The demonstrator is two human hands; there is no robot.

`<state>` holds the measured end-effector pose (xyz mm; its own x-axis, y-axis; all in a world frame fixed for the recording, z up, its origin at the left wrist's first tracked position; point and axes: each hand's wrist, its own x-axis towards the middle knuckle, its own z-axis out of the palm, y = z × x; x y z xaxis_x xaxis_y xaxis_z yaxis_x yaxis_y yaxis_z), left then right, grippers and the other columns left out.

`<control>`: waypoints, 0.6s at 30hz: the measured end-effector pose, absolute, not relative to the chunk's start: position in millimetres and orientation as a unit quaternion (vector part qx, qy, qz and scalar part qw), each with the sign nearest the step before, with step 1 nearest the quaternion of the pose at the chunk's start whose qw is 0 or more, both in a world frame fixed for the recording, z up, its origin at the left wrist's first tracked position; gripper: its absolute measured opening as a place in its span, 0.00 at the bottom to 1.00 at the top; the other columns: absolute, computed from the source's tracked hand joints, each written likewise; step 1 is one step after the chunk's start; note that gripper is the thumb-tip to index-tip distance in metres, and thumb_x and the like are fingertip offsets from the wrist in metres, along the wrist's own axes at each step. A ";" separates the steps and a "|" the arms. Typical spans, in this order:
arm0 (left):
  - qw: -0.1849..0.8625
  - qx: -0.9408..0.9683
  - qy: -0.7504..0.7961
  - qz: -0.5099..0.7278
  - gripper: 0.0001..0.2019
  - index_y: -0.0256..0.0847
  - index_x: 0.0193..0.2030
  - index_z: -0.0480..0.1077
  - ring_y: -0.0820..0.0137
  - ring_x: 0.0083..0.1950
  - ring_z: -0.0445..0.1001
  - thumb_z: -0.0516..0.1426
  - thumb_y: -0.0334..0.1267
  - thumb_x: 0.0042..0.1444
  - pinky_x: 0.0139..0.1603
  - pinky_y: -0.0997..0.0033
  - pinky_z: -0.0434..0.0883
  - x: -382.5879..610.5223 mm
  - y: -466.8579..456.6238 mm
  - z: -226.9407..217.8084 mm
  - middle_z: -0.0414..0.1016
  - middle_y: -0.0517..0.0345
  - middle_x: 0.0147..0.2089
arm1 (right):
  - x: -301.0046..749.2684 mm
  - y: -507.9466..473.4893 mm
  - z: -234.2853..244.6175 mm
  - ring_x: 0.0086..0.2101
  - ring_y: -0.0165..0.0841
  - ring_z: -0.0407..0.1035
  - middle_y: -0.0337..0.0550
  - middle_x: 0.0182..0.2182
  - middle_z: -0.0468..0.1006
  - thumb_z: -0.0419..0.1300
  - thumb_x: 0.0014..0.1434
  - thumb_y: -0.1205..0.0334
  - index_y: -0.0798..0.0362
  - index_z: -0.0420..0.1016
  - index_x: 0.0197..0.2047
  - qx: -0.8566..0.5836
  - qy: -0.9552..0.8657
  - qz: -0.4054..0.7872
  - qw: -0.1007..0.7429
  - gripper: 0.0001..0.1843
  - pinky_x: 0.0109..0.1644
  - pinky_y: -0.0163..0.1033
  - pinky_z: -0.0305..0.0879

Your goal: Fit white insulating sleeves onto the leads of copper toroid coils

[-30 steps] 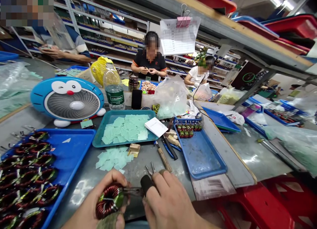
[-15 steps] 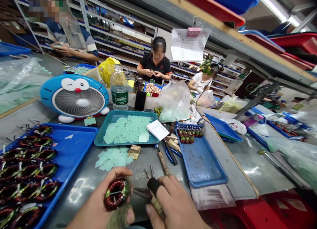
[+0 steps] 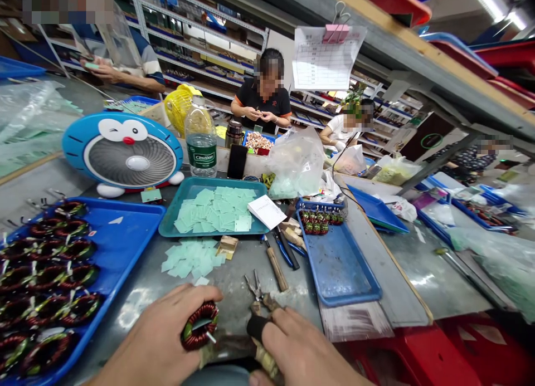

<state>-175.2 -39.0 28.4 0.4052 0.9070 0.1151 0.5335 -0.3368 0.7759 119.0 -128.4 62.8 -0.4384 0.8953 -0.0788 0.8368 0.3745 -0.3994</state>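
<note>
My left hand point(image 3: 154, 336) is shut on a copper-wound toroidal coil point(image 3: 199, 326), whose windings show red-brown over a green core. A thin wire end sticks out of its hole. My right hand point(image 3: 303, 347) grips small pliers point(image 3: 259, 299) with a wrapped handle, their tips pointing up and away from the coil. A black sleeve point(image 3: 256, 328) sits by the right fingers, close to the coil but apart from it. Part of the tool's handle is hidden under my fingers.
A blue tray point(image 3: 125, 247) of several finished coils lies to the left. Ahead are a teal tray point(image 3: 196, 181) of green insulating squares and loose squares. A blue tray point(image 3: 338, 269) with small coils stands right. Co-workers point(image 3: 263, 104) sit beyond.
The pliers have swung away from the coil, their tips now pointing up. The coil has moved right and lower in view, and the whole scene has shifted with my head.
</note>
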 end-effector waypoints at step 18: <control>0.333 0.865 0.322 0.196 0.06 0.51 0.37 0.76 0.65 0.30 0.77 0.66 0.45 0.64 0.33 0.66 0.68 -186.6 -44.2 53.5 0.80 0.64 0.31 | 122.5 -108.5 110.0 0.34 0.40 0.77 0.37 0.36 0.86 0.75 0.66 0.60 0.42 0.79 0.41 -0.428 -0.901 0.035 0.062 0.08 0.38 0.44 0.70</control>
